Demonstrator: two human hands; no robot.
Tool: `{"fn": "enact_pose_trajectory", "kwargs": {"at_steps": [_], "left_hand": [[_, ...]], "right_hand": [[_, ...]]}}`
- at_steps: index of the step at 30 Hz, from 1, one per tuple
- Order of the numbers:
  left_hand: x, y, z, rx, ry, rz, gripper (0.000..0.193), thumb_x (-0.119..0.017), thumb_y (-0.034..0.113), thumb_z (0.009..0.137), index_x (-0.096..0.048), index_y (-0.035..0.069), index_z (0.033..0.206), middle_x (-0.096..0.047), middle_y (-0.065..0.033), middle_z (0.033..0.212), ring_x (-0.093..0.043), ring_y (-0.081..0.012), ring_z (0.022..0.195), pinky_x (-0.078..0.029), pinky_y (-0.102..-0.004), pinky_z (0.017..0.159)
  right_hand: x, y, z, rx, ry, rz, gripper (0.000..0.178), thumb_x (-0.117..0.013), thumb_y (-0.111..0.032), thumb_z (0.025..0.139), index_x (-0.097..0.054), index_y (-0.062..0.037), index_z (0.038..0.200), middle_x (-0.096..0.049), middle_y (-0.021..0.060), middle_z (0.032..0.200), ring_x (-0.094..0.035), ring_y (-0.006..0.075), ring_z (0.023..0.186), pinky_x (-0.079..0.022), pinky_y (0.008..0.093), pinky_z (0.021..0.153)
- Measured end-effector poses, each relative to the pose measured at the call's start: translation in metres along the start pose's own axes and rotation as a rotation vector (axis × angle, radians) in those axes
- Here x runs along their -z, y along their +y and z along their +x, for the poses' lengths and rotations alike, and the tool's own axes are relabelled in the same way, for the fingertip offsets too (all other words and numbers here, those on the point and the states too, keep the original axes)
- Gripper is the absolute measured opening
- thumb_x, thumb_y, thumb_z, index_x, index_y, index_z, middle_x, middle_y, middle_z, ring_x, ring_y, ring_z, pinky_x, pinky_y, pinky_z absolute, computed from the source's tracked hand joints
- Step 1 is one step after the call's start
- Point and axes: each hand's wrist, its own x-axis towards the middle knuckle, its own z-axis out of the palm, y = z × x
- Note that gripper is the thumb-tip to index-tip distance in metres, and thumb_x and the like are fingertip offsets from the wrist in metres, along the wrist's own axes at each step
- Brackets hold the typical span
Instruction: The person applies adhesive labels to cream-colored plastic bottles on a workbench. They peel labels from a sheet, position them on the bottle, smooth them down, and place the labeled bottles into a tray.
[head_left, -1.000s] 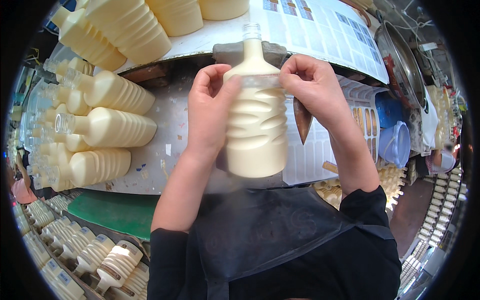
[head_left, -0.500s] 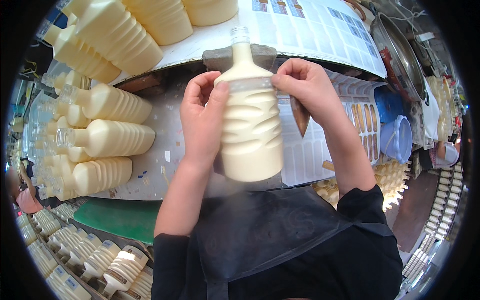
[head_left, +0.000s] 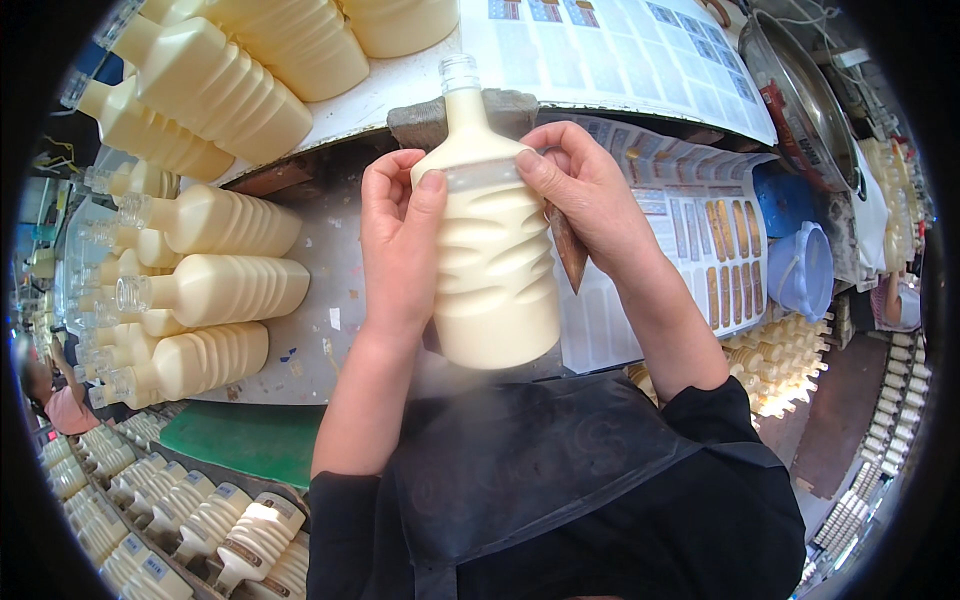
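Observation:
A cream-coloured bottle with a clear threaded neck and a wavy ridged body lies in front of me, its neck pointing away over a grey block. Across its shoulder runs a pale translucent strip. My left hand is closed at the bottle's left side, thumb pressing the strip's left end. At the opposite end, the thumb of my right hand presses down, its fingers curled behind. A pointed brown tool, wood-like, is tucked in that same hand, tip toward me.
Several cream bottles lie stacked at the left, with larger ones beyond. Label sheets cover the right side and the far white surface. A light-blue bucket and a metal basin stand farther right. Labelled bottles line the lower left.
My right thumb has shifted inward along the strip onto the bottle's shoulder, and the brown tool has come closer to the bottle. The view has moved slightly.

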Motion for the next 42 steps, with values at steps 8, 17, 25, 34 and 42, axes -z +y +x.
{"fn": "enact_pose_trajectory", "kwargs": {"at_steps": [8, 17, 25, 34, 42], "left_hand": [[-0.001, 0.005, 0.0, -0.008, -0.018, 0.075, 0.038, -0.062, 0.023, 0.104, -0.046, 0.003, 0.133, -0.054, -0.0088, 0.123, -0.053, -0.0133, 0.111, -0.045, -0.029, 0.099], [-0.008, 0.009, -0.008, 0.114, -0.139, 0.128, 0.057, -0.049, 0.035, 0.108, -0.027, 0.003, 0.151, -0.048, -0.0159, 0.139, -0.05, -0.0217, 0.124, -0.042, -0.0351, 0.108], [-0.01, 0.01, -0.004, 0.088, -0.071, 0.098, 0.052, -0.057, 0.029, 0.104, -0.035, 0.002, 0.143, -0.051, -0.014, 0.132, -0.052, -0.0182, 0.117, -0.045, -0.0334, 0.102], [-0.019, 0.015, -0.002, 0.091, -0.055, 0.167, 0.05, -0.062, 0.024, 0.099, -0.038, 0.001, 0.138, -0.052, -0.0139, 0.127, -0.053, -0.0163, 0.112, -0.047, -0.0317, 0.097], [-0.019, 0.012, -0.003, 0.097, -0.039, 0.178, 0.05, -0.06, 0.023, 0.099, -0.038, 0.002, 0.138, -0.051, -0.0139, 0.128, -0.052, -0.017, 0.113, -0.046, -0.032, 0.099]], "right_hand": [[0.001, 0.003, 0.001, 0.024, -0.02, 0.023, 0.029, -0.068, -0.025, 0.102, -0.057, -0.0038, 0.118, -0.063, -0.001, 0.084, -0.056, 0.0036, 0.071, -0.045, 0.0191, 0.065], [0.004, -0.001, -0.004, 0.121, -0.053, -0.033, 0.024, -0.056, -0.022, 0.106, -0.059, -0.0053, 0.123, -0.064, -0.0004, 0.097, -0.053, 0.002, 0.076, -0.044, 0.0185, 0.069], [0.001, -0.002, -0.004, 0.169, 0.026, -0.013, 0.03, -0.068, -0.026, 0.097, -0.062, -0.0015, 0.114, -0.065, 0.0044, 0.088, -0.059, 0.012, 0.083, -0.05, 0.03, 0.077], [0.0, -0.001, -0.003, 0.182, 0.038, -0.173, 0.028, -0.069, -0.023, 0.099, -0.061, -0.0022, 0.116, -0.061, -0.001, 0.083, -0.056, 0.0042, 0.076, -0.046, 0.0209, 0.069], [0.001, 0.001, 0.0, 0.193, 0.014, 0.02, 0.022, -0.06, -0.019, 0.103, -0.061, -0.002, 0.117, -0.062, -0.0012, 0.088, -0.057, 0.0044, 0.078, -0.047, 0.0207, 0.071]]}}
